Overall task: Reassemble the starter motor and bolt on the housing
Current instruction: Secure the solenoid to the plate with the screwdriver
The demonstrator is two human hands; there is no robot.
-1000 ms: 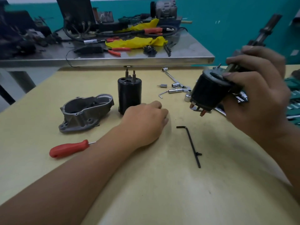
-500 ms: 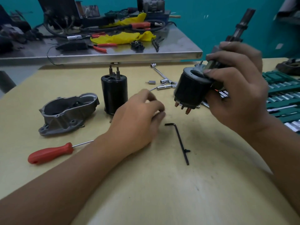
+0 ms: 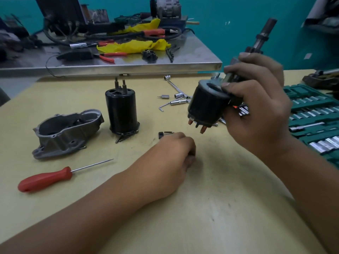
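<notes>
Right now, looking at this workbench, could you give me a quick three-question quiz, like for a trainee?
1. True or false: the grey housing is held in the air.
2. What does the right hand grip?
3. Which lies nearest the housing: A) red screwdriver, B) green socket set?

Key: 1. False, it rests on the table. 2. The black motor part with a shaft. 3. A.

Red screwdriver (image 3: 44, 179) (left), green socket set (image 3: 311, 114) right

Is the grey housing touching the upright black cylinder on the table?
Apart. Head view shows bare tabletop between the grey housing and the black cylinder.
</notes>
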